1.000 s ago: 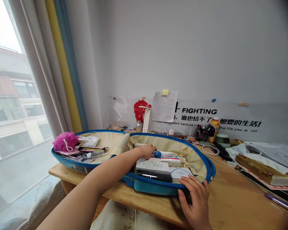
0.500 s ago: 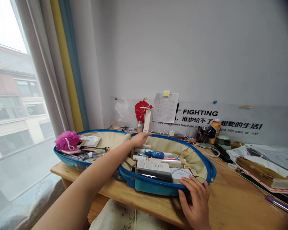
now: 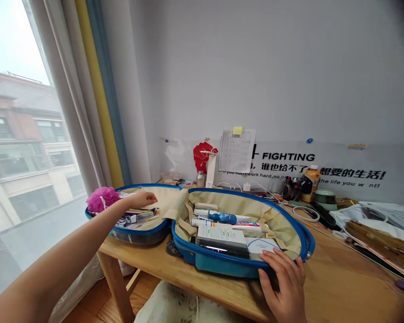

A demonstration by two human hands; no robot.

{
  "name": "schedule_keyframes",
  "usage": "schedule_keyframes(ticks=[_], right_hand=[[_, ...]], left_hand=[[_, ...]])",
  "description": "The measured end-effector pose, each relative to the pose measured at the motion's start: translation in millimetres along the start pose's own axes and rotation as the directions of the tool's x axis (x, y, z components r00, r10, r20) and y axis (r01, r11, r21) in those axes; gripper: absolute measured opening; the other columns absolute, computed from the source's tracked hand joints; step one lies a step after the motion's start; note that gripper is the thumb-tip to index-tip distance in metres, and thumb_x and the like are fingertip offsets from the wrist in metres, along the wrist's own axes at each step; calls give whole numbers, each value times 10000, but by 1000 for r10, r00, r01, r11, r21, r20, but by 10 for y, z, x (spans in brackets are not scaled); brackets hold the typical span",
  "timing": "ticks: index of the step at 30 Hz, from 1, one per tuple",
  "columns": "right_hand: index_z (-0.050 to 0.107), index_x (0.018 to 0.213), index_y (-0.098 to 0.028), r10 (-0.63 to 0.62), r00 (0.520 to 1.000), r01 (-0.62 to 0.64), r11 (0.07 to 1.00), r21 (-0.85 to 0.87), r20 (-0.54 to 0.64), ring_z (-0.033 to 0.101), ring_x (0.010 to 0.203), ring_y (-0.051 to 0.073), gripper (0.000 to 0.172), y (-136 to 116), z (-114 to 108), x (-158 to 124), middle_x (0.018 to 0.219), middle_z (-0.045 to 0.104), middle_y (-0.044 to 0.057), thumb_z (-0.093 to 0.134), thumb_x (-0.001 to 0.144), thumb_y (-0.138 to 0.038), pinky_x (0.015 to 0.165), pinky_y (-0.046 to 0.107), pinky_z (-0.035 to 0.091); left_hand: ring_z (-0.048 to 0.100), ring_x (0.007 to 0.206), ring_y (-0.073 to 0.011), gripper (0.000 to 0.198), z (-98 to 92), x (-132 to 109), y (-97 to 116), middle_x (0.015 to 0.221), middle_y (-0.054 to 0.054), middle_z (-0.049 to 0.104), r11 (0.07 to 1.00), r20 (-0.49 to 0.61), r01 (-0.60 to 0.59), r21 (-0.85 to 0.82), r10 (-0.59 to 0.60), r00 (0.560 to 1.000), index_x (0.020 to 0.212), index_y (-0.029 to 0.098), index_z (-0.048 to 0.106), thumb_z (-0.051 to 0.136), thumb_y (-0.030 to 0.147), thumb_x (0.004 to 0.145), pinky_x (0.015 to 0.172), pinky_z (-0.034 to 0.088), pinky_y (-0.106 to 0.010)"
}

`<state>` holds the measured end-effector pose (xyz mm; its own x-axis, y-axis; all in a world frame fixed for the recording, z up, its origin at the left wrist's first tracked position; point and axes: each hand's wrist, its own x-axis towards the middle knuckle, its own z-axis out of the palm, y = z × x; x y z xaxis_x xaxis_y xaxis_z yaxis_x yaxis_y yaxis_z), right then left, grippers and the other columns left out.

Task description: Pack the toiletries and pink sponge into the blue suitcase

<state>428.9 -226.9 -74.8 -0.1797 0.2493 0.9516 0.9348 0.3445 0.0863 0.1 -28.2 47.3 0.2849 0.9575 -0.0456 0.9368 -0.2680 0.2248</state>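
An unfolded blue suitcase with beige lining lies on the wooden table, its right half nearest me. My left hand hovers over the left half, fingers loosely bent, with nothing visible in it. Below and beside it are a pink bath puff and several small packaged items. My right hand rests on the front right rim, fingers stretched over it near a white box. The right half also holds a blue bottle, a toothpaste tube, a printed white box and a long black item.
Along the back stand a small jar, a white upright object and an orange-capped bottle. A white cable, a green container and a brown pouch lie at the right. A curtained window is at left.
My left hand has moved left, from the back of the right suitcase half to above the left half. My right hand stays on the rim. The view has shifted slightly.
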Motion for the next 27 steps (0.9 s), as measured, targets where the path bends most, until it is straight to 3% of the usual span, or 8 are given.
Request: schedule_keyframes(ticks=[5,10,15,19,23,27], right_hand=[[590,1018,-232,25,1000,-25,1000,10,16,597,994,217,188,4,5,-29,916,685,34,459,908,-310,1075,446,259],[592,1020,-232,35,999,-35,999,19,18,596,1006,220,192,12,14,-42,919,682,34,460,907,-315,1074,448,259],[595,1032,-239,38,999,-39,999,26,13,598,1003,214,194,2,12,-42,927,681,28,470,903,-311,1078,444,256],[592,1047,-246,49,999,-50,998,37,18,601,1009,213,200,-7,9,-35,935,680,21,471,899,-309,1083,445,252],[593,1035,-242,44,999,-45,998,41,11,601,1007,214,188,5,17,-50,935,678,25,483,894,-300,1090,446,248],[593,1046,-254,55,998,-56,998,33,27,613,1006,217,205,23,27,-76,940,685,21,474,890,-314,1091,448,243]], left_hand=[[651,900,-235,465,97,-256,-168,965,-53,718,992,114,55,111,-68,991,933,200,624,556,577,668,769,475,-289],[642,964,-270,505,126,-337,-228,1052,-87,703,976,166,93,198,-127,978,1025,195,598,616,496,620,816,466,-331],[643,975,-279,516,151,-351,-205,1073,-99,702,966,166,84,243,-127,978,1069,191,597,629,435,616,836,474,-348],[639,991,-302,447,49,-317,-159,1059,-123,699,963,97,61,263,-89,991,1038,184,625,588,446,678,862,470,-370],[587,1115,-305,477,-185,-201,21,1200,-150,633,968,-52,22,251,-9,999,1199,171,570,451,438,822,966,413,-373],[566,1137,-272,512,-261,-63,499,1287,-132,578,972,-128,-111,210,139,982,1361,171,444,322,385,912,977,406,-356]])
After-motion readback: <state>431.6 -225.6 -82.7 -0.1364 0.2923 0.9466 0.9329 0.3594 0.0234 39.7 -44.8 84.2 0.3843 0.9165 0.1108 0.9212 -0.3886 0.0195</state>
